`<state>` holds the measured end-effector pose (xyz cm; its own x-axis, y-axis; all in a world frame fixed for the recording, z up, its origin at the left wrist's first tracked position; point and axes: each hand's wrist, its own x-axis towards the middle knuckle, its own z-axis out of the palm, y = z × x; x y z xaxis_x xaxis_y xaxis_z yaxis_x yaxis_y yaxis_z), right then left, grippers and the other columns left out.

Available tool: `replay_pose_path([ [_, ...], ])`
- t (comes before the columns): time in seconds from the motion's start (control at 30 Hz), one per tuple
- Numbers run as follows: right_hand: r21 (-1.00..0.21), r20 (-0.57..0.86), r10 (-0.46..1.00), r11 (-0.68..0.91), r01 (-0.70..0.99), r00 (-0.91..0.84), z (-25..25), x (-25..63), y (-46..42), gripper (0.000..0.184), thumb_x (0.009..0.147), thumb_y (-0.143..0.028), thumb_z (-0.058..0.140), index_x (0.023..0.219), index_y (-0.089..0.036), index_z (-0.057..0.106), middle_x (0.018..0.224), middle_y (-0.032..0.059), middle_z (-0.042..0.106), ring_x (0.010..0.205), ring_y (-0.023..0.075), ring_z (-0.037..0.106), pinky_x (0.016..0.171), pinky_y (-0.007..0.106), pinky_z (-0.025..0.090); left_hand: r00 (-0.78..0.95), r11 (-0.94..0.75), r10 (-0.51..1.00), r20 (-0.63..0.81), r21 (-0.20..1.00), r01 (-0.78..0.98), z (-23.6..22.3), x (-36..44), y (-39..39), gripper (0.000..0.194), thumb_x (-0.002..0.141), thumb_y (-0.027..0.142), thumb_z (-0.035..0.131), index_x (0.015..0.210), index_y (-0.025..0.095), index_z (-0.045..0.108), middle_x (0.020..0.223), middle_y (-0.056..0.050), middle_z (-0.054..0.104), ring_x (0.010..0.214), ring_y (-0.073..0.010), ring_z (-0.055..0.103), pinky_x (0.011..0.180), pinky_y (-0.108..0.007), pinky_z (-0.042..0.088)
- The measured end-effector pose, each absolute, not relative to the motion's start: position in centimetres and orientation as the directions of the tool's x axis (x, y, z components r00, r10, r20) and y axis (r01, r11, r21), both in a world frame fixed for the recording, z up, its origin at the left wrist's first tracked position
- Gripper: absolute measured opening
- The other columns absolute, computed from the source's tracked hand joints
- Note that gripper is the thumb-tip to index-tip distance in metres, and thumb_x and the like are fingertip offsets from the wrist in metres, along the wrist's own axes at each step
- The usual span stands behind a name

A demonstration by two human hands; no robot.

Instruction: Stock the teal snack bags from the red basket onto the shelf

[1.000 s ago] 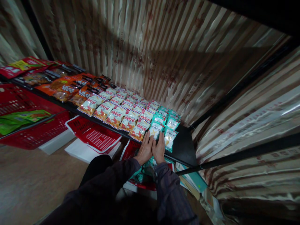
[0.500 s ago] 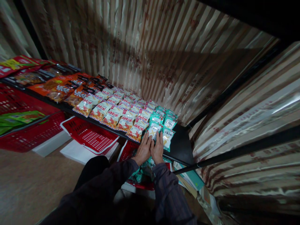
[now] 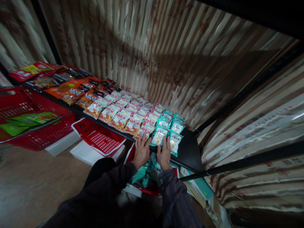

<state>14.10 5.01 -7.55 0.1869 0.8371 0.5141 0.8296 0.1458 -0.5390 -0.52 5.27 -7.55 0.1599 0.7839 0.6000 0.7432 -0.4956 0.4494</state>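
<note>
My left hand [image 3: 142, 152] lies at the front edge of the black shelf, fingers stretched out and spread. Its fingertips are at the lower end of a red-and-white snack packet [image 3: 147, 126]. My right hand [image 3: 164, 154] is beside it with fingers extended, at the lower right corner of a green-and-white snack packet [image 3: 159, 136]. That packet lies between the two hands' fingertips, and neither hand grips it. Another green-and-white packet [image 3: 175, 141] lies just to the right. Below the hands, a red basket holds several green packets [image 3: 144, 177], partly hidden by my forearms.
Rows of red-and-white packets and orange packets [image 3: 73, 93] cover the shelf [image 3: 190, 147] leftward. Under it are a red basket [image 3: 102, 139] and a larger red basket [image 3: 64, 126] with green bags. A black post [image 3: 237, 161] slants at right; striped curtain [image 3: 152, 47] hangs behind.
My hands have spread apart and drawn back from the front green packet, exposing more of it. The view has shifted slightly, so the shelf appears further right and lower.
</note>
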Motion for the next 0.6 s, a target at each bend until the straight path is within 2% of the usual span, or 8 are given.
replay_pose_path([
  [0.2, -0.519, 0.543, 0.824, 0.177, 0.836, 0.163, -8.1, 13.8, 4.9, 0.057, 0.096, -0.033, 0.032, 0.149, -0.013, 0.029, 0.159, 0.0167, 0.018, 0.148, 0.0292, 0.018, 0.115, 0.055, 0.027, 0.162, -0.489, 0.765, 0.624, 0.397, 0.777, -8.0, -2.6, 6.6, 0.051, 0.089, 0.024, 0.051, 0.14, 0.022, 0.046, 0.159, -0.014, 0.022, 0.148, -0.0341, 0.006, 0.114, -0.058, 0.021],
  [0.37, -0.518, 0.543, 0.824, 0.175, 0.837, 0.163, -8.3, 13.6, 5.0, 0.057, 0.097, -0.034, 0.031, 0.15, -0.014, 0.027, 0.16, 0.0157, 0.017, 0.148, 0.0288, 0.018, 0.115, 0.055, 0.028, 0.187, -0.513, 0.751, 0.634, 0.38, 0.77, -8.4, -3.1, 7.4, 0.051, 0.089, 0.028, 0.053, 0.14, 0.023, 0.046, 0.159, -0.014, 0.022, 0.148, -0.0332, 0.014, 0.113, -0.056, 0.024],
  [0.6, -0.53, 0.526, 0.832, 0.157, 0.833, 0.177, -8.3, 13.6, 5.0, 0.057, 0.097, -0.035, 0.032, 0.149, -0.012, 0.03, 0.159, 0.0168, 0.022, 0.147, 0.0273, 0.021, 0.115, 0.051, 0.029, 0.208, -0.525, 0.737, 0.643, 0.351, 0.775, -9.1, -3.0, 8.3, 0.056, 0.091, 0.034, 0.052, 0.143, 0.014, 0.04, 0.155, -0.02, 0.03, 0.146, -0.0317, 0.023, 0.114, -0.051, 0.026],
])
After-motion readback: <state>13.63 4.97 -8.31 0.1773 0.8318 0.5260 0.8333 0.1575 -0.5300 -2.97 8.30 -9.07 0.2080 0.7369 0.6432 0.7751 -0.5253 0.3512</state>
